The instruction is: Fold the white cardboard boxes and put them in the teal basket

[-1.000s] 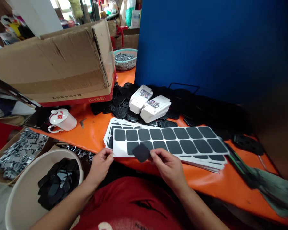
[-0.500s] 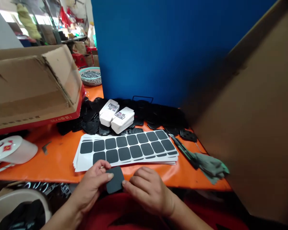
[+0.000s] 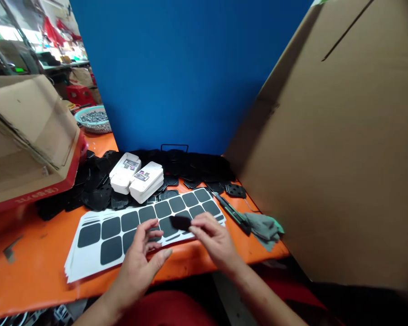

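Note:
My right hand pinches a dark grey square pad by its right edge, just above the near side of a stack of white sheets that carry rows of the same grey pads. My left hand hovers beside it over the sheets' near edge, fingers spread and curved, holding nothing. Both hands are over the front of the orange table.
Two white boxes lie on a heap of black plastic parts behind the sheets. A utility knife and a grey-green cloth lie right. A tall cardboard panel stands right, an open carton left, a basket of metal parts behind.
The view swung right. The pad went from both hands at the table's edge up over the sheets, now in my right hand alone; my left hand let go and opened.

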Motion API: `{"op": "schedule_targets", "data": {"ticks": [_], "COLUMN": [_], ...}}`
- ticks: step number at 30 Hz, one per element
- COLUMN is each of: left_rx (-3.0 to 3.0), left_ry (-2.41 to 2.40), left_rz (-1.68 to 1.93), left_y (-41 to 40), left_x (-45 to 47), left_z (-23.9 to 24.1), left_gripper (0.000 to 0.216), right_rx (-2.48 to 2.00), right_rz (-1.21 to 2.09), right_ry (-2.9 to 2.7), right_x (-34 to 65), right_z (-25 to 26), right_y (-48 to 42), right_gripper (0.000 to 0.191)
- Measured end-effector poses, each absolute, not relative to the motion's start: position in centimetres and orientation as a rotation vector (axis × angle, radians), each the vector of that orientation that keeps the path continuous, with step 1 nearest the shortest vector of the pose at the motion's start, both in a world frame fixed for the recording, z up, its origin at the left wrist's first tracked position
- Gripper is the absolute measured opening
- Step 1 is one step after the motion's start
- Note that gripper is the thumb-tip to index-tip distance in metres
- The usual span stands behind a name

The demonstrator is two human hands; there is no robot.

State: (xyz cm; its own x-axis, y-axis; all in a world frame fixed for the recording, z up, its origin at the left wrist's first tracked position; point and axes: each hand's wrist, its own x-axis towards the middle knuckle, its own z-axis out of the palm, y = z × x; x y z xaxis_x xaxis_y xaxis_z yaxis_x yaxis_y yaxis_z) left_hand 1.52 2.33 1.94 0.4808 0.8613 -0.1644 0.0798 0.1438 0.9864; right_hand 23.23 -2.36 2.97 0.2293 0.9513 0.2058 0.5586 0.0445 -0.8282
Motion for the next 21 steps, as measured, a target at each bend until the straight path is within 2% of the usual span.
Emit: {"op": "schedule_targets", "data": {"ticks": [2, 6, 10, 17, 21], "left_rx": [1.552, 2.136, 2.417, 2.545, 2.479], "left_ry": [0.944, 1.043, 1.004, 1.001, 0.972], "left_rz": [0.647, 0.547, 0.489, 0.534, 0.652], "left_y": [2.7, 3.8, 4.1, 3.5, 3.1], "left_x": [1.8, 1.9, 1.4, 0.9, 1.3], "left_z": [0.8, -2.0, -3.6, -4.4, -3.3], "left_gripper": [0.052, 0.045, 0.038, 0.039, 0.047], "right_rx": [-1.781, -2.114, -2.379, -2.456, -2.321], "right_rz": [0.414, 0.171, 0.169, 0.195, 0.192], "right_ry": [-1.403, -1.348, -1.427, -1.558, -1.53], "right_x": [27.5, 36.3, 41.1, 42.5, 38.9], "right_z": [2.2, 1.3, 0.7, 2.0, 4.4], "right_y": [-1.2, 1.1, 2.8, 4.1, 3.2], "right_gripper": [0.027, 0.058, 0.085, 0.093, 0.097]}}
